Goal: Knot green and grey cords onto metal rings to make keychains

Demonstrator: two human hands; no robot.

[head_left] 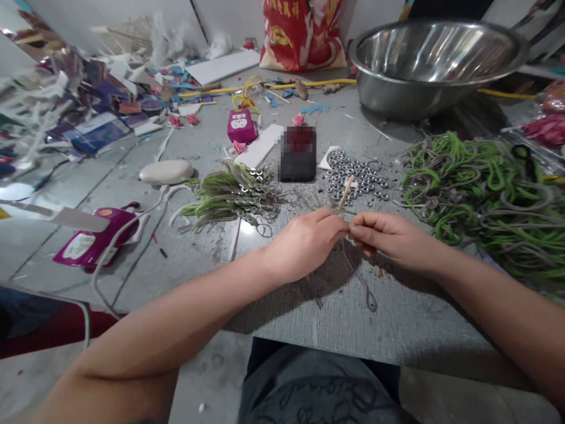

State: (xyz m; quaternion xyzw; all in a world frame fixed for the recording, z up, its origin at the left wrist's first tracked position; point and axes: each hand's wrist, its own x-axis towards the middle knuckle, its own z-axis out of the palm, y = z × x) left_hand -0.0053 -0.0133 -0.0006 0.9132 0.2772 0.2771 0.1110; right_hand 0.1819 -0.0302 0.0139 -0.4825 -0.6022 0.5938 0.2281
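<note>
My left hand (pixel 309 242) and my right hand (pixel 391 237) meet fingertip to fingertip just above the table, both closed in a pinch on a thin grey-green cord. The pinched part is mostly hidden by my fingers. From there the cord (pixel 358 272) hangs down to a small loop near the table's front. A slim wooden stick (pixel 346 193) pokes up from behind my left fingertips; which hand bears it I cannot tell. Beyond the hands lies a spread of small shiny metal rings (pixel 353 176). Left of them rests a bundle of green and grey cords (pixel 233 191) with metal pieces at one end.
A large heap of green and grey cords (pixel 459 188) lies at the right. Behind it stands a steel basin (pixel 424 97). A dark box (pixel 298 162), purple power sockets (pixel 242 125), a white adapter (pixel 166 172) with cables, and scraps (pixel 101 100) cover the far and left sides.
</note>
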